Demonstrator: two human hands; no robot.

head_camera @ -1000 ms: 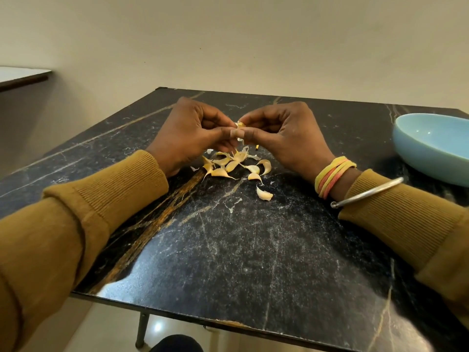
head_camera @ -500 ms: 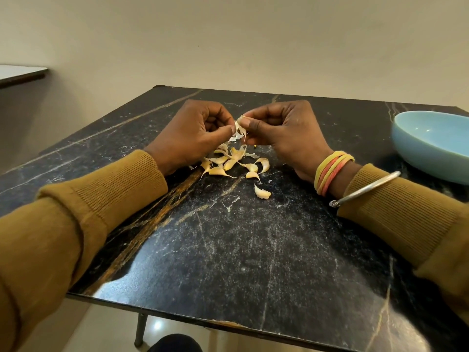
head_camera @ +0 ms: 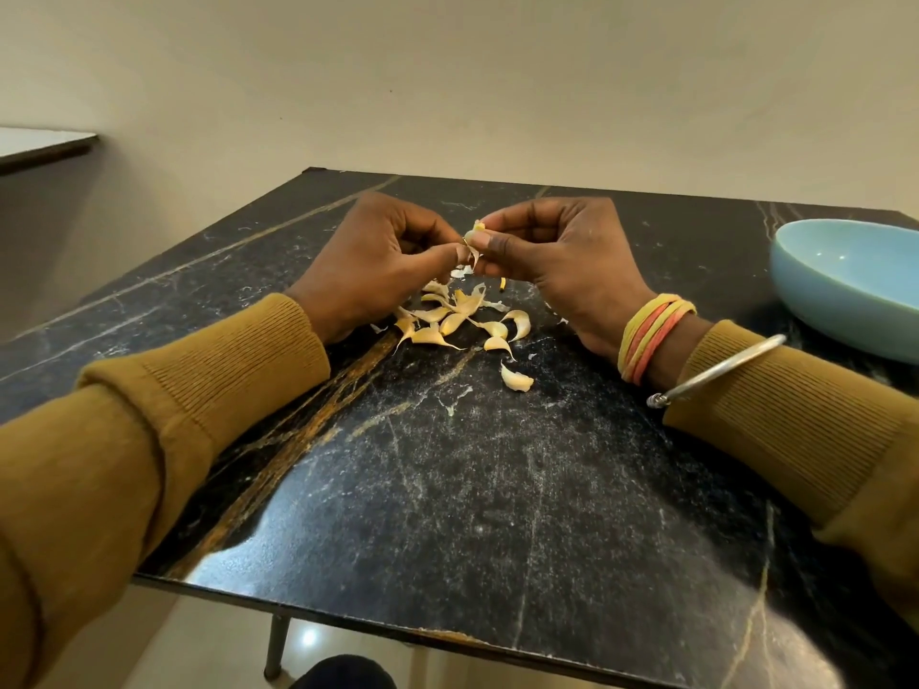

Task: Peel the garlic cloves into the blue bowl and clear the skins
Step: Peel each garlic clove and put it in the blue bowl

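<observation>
- The garlic clove (head_camera: 477,230) sits pinched at the fingertips of the right grip (head_camera: 557,261), above the worktop (head_camera: 497,489).
- The left grip (head_camera: 378,261) pinches a skin strip (head_camera: 471,257) that a second ago lay tight on the clove, so peeling is under way.
- The other cloves (head_camera: 447,320) lie just below and the blue bowl (head_camera: 845,290) well to the right.

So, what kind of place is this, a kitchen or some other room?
Likely a plain room used for food preparation, not clearly a kitchen: a black marble-look table, bare beige walls, and garlic cloves and a blue bowl on the table.
</observation>
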